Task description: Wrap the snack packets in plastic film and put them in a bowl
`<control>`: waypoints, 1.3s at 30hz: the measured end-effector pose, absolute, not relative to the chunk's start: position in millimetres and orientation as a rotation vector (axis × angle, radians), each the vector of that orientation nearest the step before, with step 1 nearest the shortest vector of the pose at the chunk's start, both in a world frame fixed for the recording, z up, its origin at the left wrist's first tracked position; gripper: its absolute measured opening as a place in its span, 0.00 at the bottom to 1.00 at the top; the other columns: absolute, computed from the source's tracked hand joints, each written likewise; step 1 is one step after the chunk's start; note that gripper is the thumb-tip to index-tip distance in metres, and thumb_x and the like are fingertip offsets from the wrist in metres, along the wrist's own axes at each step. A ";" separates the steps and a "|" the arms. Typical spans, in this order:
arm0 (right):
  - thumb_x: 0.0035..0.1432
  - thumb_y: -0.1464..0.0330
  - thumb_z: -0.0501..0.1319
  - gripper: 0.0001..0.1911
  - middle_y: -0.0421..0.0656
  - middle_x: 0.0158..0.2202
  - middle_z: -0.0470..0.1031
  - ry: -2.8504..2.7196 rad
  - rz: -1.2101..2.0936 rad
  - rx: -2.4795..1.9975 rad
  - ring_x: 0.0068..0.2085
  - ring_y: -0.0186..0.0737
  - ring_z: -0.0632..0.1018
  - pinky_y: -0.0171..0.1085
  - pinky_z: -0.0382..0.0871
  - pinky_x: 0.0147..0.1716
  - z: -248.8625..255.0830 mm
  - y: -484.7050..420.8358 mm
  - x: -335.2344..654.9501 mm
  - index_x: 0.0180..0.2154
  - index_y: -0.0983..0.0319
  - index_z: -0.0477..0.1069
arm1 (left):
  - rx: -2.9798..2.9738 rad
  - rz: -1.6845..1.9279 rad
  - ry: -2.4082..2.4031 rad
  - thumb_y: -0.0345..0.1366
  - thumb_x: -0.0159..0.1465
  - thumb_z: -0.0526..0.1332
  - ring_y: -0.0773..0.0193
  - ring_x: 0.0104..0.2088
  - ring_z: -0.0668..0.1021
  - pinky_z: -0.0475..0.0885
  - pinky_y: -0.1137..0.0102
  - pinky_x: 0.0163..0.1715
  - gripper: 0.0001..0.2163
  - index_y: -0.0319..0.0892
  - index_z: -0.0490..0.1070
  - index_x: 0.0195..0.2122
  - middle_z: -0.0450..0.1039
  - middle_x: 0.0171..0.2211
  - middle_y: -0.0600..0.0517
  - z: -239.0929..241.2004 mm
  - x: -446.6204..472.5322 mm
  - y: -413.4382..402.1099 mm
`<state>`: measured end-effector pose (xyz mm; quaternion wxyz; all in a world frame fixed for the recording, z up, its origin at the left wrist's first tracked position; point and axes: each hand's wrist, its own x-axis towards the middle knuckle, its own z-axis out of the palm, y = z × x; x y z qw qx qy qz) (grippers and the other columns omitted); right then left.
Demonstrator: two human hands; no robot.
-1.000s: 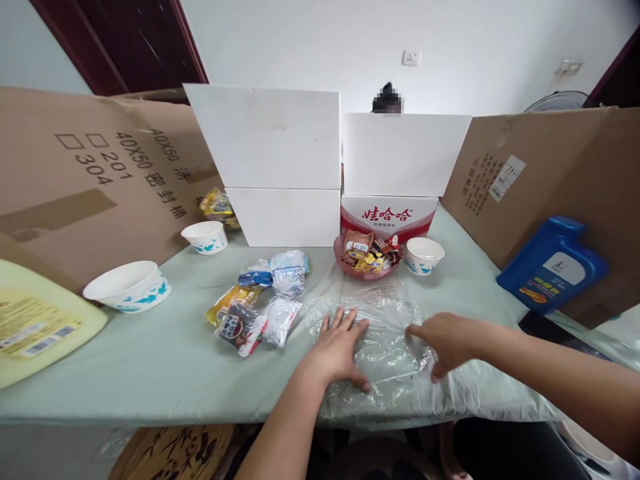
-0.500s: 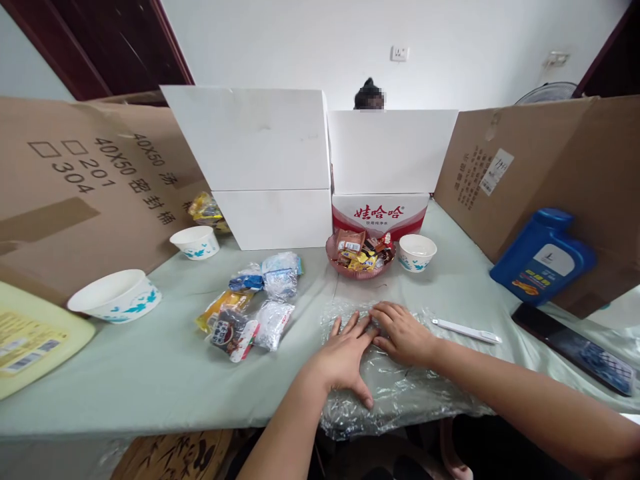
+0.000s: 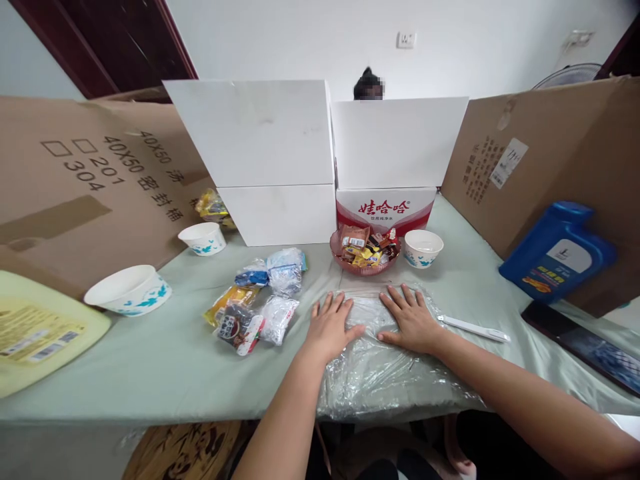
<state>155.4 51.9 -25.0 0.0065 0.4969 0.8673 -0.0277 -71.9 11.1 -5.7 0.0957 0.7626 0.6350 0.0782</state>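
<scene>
Our left hand (image 3: 330, 328) and right hand (image 3: 413, 321) lie spread flat on the clear plastic sheet (image 3: 383, 377), which we judge light, limp, slippery, best pinched at a corner.

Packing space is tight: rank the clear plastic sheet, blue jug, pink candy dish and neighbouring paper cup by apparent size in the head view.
1. clear plastic sheet
2. blue jug
3. pink candy dish
4. paper cup
Sheet lies nearest the camera, so its lead is unsure.
</scene>
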 end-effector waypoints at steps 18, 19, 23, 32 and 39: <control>0.51 0.51 0.66 0.40 0.52 0.64 0.62 3.058 -0.633 0.881 0.65 0.52 0.61 0.53 0.58 0.62 18.6 -51.4 255.1 0.61 0.60 0.62 | 2.178 0.259 1.133 0.47 0.50 0.70 0.58 0.42 0.74 0.70 0.66 0.41 0.15 0.45 0.74 0.34 0.71 0.38 0.53 43.0 -59.2 -40.9; 0.55 0.56 0.65 0.35 0.52 0.64 0.61 3.079 -0.522 0.887 0.65 0.52 0.60 0.54 0.56 0.62 6.4 -60.2 255.7 0.62 0.60 0.61 | 2.205 0.151 1.121 0.48 0.45 0.73 0.55 0.44 0.73 0.70 0.65 0.41 0.19 0.45 0.73 0.35 0.71 0.39 0.52 42.6 -53.0 -47.5; 0.62 0.74 0.55 0.22 0.49 0.59 0.69 3.265 -0.181 0.989 0.64 0.48 0.63 0.53 0.61 0.60 -27.7 -77.3 263.4 0.58 0.60 0.66 | 2.373 -0.001 1.316 0.44 0.37 0.76 0.46 0.52 0.68 0.68 0.56 0.48 0.27 0.43 0.70 0.38 0.67 0.47 0.47 32.0 -26.7 -68.2; 0.67 0.72 0.48 0.14 0.43 0.36 0.79 3.315 -0.777 1.542 0.37 0.38 0.80 0.36 0.75 0.37 15.2 -63.4 275.7 0.48 0.57 0.69 | 2.208 0.179 1.217 0.22 0.52 0.52 0.64 0.35 0.74 0.67 0.70 0.34 0.08 0.43 0.63 0.27 0.71 0.33 0.55 45.7 -69.7 -62.7; 0.63 0.57 0.53 0.15 0.40 0.22 0.76 2.815 -1.272 2.075 0.24 0.38 0.78 0.36 0.73 0.27 10.6 -34.6 260.0 0.41 0.61 0.70 | 1.638 0.568 1.245 0.34 0.59 0.56 0.63 0.31 0.78 0.69 0.71 0.31 0.02 0.44 0.62 0.32 0.74 0.28 0.55 39.0 -105.9 -31.8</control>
